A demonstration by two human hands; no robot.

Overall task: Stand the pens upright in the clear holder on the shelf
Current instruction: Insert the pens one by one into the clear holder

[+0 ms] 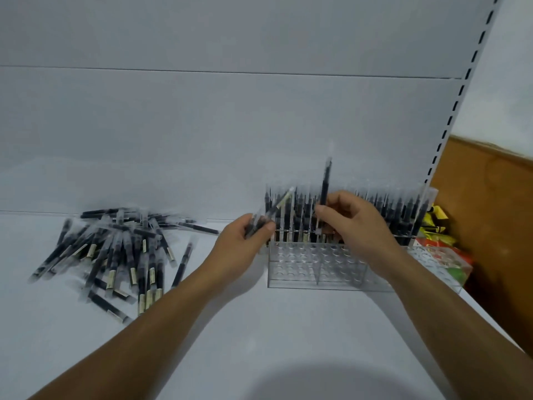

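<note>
Clear holder, centre right of frame, on white shelf: upright pens fill its rear rows.
Right hand: fingers pinch one pen, held vertical above the holder's rear rows.
Left hand: fingers curled round a tilted bundle just left of the holder.
Loose pile of pens: flat on the shelf, centre left.
Cardboard box: right edge.
</note>
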